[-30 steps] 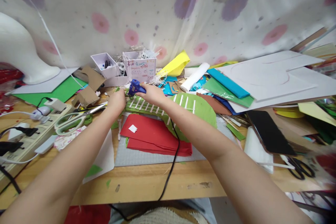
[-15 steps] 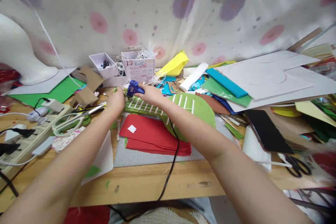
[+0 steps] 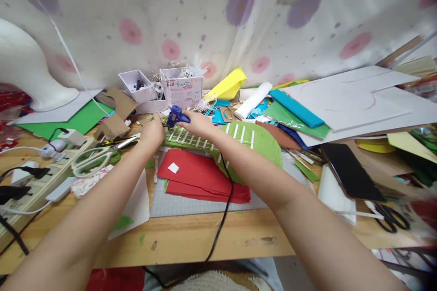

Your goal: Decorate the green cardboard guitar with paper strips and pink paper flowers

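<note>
My right hand (image 3: 198, 126) is closed round a blue hot glue gun (image 3: 176, 116), its nozzle end pointing left towards my other hand. A black cord runs from under my right forearm down over the table edge. My left hand (image 3: 153, 132) is closed at the narrow left end of a green guitar-shaped piece (image 3: 266, 142); its fingertips are partly hidden. White strips lie across and along this piece like frets and strings. Below it, folded red felt (image 3: 201, 173) with a small white square (image 3: 173, 168) lies on a grey cutting mat (image 3: 191, 208).
On the left are a power strip (image 3: 56, 173) with plugs and pale-handled scissors (image 3: 90, 161). White boxes (image 3: 184, 91) stand at the back. To the right lie a phone (image 3: 351, 170), black scissors (image 3: 392, 218), a blue roll (image 3: 297, 108) and white sheets (image 3: 348, 95).
The whole view has shifted slightly, with things appearing a little further right and lower. Both hands keep nearly the same place and hold.
</note>
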`<state>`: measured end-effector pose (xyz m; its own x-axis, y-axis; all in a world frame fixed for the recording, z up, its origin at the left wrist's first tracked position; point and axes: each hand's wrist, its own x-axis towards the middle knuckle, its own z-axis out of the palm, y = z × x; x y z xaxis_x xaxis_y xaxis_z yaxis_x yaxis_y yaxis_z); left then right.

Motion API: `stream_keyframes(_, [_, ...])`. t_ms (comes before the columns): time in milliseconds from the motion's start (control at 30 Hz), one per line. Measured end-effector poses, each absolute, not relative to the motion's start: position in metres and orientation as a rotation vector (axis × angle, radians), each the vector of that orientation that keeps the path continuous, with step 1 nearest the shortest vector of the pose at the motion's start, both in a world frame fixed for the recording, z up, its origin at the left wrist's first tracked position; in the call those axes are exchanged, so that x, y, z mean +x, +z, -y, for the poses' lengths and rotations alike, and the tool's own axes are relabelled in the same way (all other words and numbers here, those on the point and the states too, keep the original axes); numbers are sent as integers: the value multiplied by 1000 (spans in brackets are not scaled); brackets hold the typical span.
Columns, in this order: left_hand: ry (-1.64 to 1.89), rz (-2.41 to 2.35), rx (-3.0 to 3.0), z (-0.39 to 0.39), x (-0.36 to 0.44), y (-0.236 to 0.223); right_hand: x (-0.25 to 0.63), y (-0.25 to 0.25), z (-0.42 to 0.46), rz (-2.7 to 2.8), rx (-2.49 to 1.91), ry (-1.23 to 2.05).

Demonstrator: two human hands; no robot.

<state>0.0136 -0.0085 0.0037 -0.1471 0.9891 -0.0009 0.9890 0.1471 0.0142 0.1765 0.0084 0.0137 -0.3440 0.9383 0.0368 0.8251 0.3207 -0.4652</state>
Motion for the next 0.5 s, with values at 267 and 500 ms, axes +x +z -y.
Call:
stream_keyframes(267, [0, -2372, 2058, 9, 15, 2, 177, 11, -11, 2292, -1574, 522])
stream_keyframes(500, [-52, -2419, 2069, 7, 12, -1, 177, 12, -10, 2300, -1576, 524])
